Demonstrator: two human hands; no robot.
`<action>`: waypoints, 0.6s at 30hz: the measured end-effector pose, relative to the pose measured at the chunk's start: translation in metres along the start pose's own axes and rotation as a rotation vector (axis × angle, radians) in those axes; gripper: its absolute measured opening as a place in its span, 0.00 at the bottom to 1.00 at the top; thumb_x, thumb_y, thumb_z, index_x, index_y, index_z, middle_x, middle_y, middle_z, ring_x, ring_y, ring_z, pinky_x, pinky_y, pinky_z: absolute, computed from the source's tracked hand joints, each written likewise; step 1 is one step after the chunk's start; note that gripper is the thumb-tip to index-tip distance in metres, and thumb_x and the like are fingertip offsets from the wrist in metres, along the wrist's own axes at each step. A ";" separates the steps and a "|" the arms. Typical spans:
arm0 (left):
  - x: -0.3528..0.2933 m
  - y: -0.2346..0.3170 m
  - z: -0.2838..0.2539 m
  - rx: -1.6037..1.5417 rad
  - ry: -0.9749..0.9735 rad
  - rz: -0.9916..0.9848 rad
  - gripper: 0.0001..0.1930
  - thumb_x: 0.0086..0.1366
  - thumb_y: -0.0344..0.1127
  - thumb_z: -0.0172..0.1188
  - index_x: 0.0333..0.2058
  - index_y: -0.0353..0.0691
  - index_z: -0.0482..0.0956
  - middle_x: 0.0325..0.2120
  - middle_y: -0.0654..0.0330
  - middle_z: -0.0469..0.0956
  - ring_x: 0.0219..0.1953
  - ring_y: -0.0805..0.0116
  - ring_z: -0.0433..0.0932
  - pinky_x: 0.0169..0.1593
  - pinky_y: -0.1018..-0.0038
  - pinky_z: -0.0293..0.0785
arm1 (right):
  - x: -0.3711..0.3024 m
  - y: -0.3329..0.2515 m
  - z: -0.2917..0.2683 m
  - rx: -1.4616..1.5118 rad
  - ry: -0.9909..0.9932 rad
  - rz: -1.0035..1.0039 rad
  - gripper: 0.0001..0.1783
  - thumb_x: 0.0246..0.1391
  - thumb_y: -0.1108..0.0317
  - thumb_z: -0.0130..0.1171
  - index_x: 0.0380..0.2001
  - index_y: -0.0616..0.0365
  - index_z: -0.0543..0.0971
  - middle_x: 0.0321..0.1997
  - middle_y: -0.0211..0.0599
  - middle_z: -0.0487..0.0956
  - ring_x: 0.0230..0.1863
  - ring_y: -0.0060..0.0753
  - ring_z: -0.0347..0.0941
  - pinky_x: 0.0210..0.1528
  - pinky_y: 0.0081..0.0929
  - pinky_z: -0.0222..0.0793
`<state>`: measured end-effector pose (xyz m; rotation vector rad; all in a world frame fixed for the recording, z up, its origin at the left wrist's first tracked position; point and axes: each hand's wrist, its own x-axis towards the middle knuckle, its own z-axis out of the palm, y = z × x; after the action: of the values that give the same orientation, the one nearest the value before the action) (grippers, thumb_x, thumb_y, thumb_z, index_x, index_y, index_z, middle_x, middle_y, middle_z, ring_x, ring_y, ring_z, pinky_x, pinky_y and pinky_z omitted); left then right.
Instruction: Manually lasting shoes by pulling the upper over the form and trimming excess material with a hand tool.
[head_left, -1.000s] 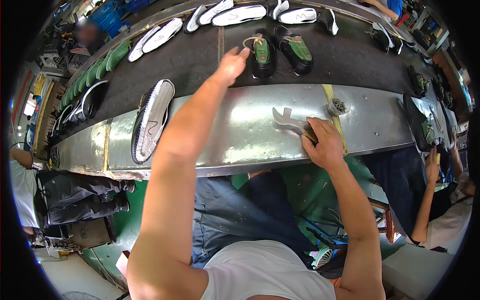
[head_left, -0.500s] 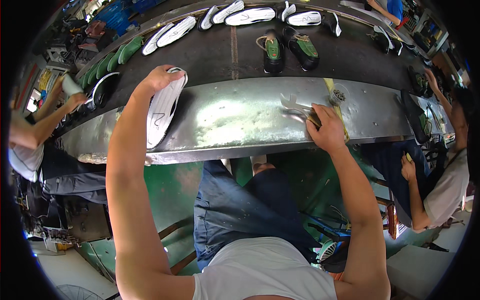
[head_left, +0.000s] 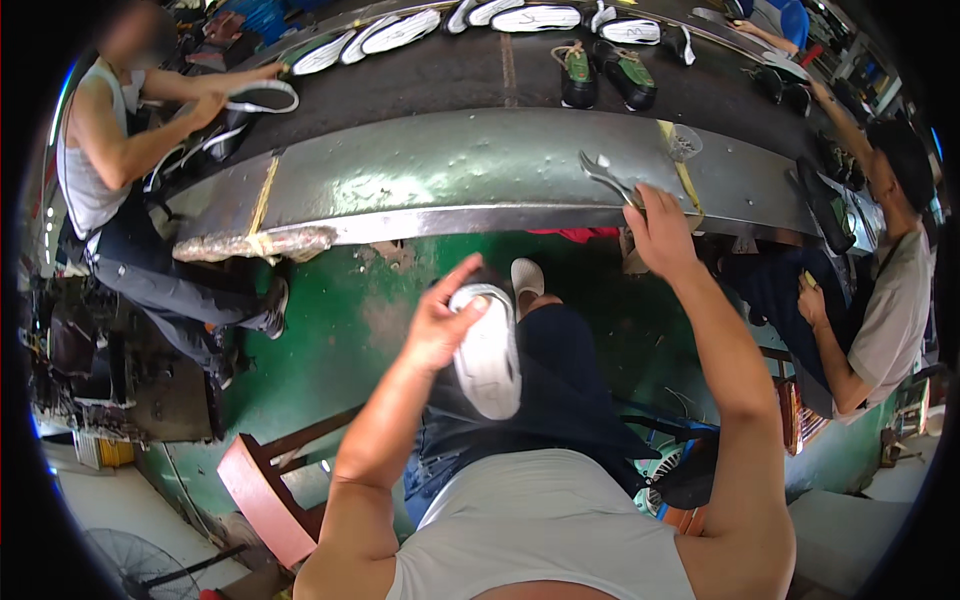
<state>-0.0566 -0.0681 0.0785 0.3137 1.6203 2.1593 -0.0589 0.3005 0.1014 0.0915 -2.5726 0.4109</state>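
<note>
Clasping white-soled shoe (head_left: 490, 362) with my left grip (head_left: 436, 326), shoe extending toward me; my right grip (head_left: 660, 232) is wrapping round metal tool (head_left: 610, 181), jutting forward-left over surface (head_left: 450, 160); green-and-black shoes (head_left: 578, 82) standing beyond.

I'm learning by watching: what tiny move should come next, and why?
Perhaps steady the shoe against the lap: only the left hand holds it, sole-up, while the right hand holds the hammer at the metal bench.

White shirt (head_left: 560, 510), dark blue trousers (head_left: 565, 385)
</note>
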 end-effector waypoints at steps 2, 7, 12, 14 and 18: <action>-0.014 -0.041 0.013 -0.006 0.004 0.007 0.34 0.65 0.30 0.65 0.68 0.38 0.63 0.61 0.56 0.70 0.58 0.70 0.70 0.62 0.74 0.64 | -0.043 -0.038 -0.019 0.371 -0.091 0.186 0.19 0.66 0.59 0.51 0.50 0.65 0.74 0.40 0.47 0.79 0.43 0.45 0.76 0.49 0.37 0.71; -0.011 -0.038 0.009 0.114 -0.229 -0.056 0.33 0.71 0.38 0.58 0.70 0.44 0.55 0.60 0.58 0.68 0.61 0.68 0.66 0.66 0.72 0.59 | -0.156 -0.118 -0.040 1.065 -0.658 0.834 0.15 0.61 0.66 0.57 0.46 0.65 0.74 0.31 0.35 0.80 0.30 0.21 0.76 0.36 0.22 0.73; -0.012 -0.043 0.007 -0.017 -0.362 -0.076 0.31 0.74 0.41 0.54 0.70 0.45 0.53 0.57 0.61 0.69 0.58 0.72 0.67 0.64 0.74 0.61 | -0.167 -0.151 -0.040 1.034 -0.748 0.554 0.15 0.63 0.65 0.56 0.48 0.65 0.75 0.32 0.32 0.80 0.30 0.21 0.76 0.37 0.23 0.73; -0.013 -0.043 0.010 -0.024 -0.368 -0.088 0.31 0.74 0.41 0.54 0.70 0.45 0.52 0.57 0.61 0.69 0.58 0.72 0.67 0.64 0.73 0.61 | -0.161 -0.150 -0.034 1.038 -0.794 0.526 0.15 0.63 0.65 0.56 0.48 0.65 0.75 0.31 0.31 0.80 0.30 0.21 0.75 0.38 0.24 0.73; -0.014 -0.040 0.014 0.037 -0.352 -0.078 0.29 0.74 0.40 0.54 0.69 0.45 0.55 0.56 0.60 0.71 0.58 0.72 0.69 0.63 0.73 0.63 | -0.146 -0.149 -0.027 1.234 -0.839 0.585 0.14 0.66 0.67 0.53 0.50 0.64 0.73 0.36 0.33 0.79 0.35 0.24 0.75 0.39 0.26 0.75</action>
<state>-0.0302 -0.0531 0.0460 0.5946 1.4473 1.8913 0.1015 0.1649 0.0892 -0.0848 -2.5486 2.5570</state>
